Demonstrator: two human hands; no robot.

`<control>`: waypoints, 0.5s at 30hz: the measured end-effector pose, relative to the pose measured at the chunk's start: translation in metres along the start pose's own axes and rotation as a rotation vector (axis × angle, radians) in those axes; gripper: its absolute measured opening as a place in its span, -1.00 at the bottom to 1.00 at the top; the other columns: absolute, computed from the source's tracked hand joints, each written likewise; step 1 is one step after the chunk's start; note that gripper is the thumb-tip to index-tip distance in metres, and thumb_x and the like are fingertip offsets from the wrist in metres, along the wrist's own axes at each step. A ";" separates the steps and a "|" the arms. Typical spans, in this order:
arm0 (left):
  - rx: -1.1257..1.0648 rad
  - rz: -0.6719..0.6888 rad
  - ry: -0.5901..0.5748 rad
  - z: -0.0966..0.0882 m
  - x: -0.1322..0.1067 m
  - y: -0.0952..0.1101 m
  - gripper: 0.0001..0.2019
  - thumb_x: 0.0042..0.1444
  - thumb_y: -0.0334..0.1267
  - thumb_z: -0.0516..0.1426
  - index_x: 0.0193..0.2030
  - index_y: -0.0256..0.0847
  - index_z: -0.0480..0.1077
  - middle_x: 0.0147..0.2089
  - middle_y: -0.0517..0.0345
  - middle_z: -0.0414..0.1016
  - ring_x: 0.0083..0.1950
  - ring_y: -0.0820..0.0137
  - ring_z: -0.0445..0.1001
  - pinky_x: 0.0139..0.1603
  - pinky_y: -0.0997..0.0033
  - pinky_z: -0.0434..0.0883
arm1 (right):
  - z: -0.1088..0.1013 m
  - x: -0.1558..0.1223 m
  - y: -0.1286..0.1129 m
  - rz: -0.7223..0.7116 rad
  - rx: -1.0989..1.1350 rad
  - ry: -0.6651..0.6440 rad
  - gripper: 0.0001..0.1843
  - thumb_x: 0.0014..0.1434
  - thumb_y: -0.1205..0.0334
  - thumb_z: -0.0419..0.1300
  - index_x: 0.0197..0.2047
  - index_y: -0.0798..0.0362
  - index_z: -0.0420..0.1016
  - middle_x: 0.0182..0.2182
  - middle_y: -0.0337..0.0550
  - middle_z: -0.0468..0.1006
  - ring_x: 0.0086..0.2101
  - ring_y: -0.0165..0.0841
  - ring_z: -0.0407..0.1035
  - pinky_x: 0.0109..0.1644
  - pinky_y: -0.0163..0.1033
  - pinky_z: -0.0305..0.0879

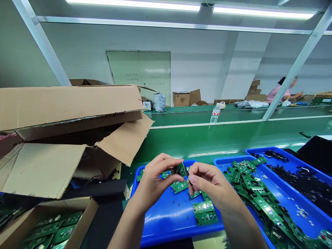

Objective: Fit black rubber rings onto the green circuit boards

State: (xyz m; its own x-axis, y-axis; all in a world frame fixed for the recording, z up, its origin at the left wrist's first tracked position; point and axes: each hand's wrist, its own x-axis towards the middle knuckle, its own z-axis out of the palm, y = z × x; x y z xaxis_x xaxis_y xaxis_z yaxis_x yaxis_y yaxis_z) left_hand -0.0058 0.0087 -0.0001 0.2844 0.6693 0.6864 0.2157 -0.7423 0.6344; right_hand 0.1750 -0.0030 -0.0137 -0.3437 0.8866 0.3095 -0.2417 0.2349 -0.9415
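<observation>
My left hand grips a small green circuit board by its edges, between the thumb and the fingers. Close beside it, my right hand is closed in a pinch on a small dark piece, which meets or nearly meets the board's right side. Its exact kind is too small to make out. Both hands are above a blue tray. Several green boards lie in that tray, among them a two-part board near its right front, along with tiny dark bits.
To the right, a second blue tray carries piled circuit boards, and a third tray holds black parts. Large open cardboard boxes crowd the left. A water bottle stands behind; a person sits far right.
</observation>
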 end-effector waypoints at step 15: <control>-0.295 -0.257 -0.194 0.001 -0.002 0.004 -0.60 0.14 -0.24 0.25 0.14 0.03 0.44 -0.21 0.10 0.45 -0.25 0.42 0.44 -0.38 0.56 0.47 | -0.001 0.004 0.003 0.014 -0.106 0.021 -0.75 0.12 0.10 0.21 -0.49 0.05 0.35 -0.60 -0.31 0.34 -0.54 -0.47 0.23 -0.42 -0.34 0.22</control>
State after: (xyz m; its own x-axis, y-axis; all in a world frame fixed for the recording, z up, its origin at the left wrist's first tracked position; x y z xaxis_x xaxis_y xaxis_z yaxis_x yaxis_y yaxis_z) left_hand -0.0047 0.0048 0.0005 0.4330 0.7915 0.4313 0.0344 -0.4926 0.8696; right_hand 0.1741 0.0018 -0.0150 -0.3272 0.8978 0.2947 -0.1397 0.2625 -0.9548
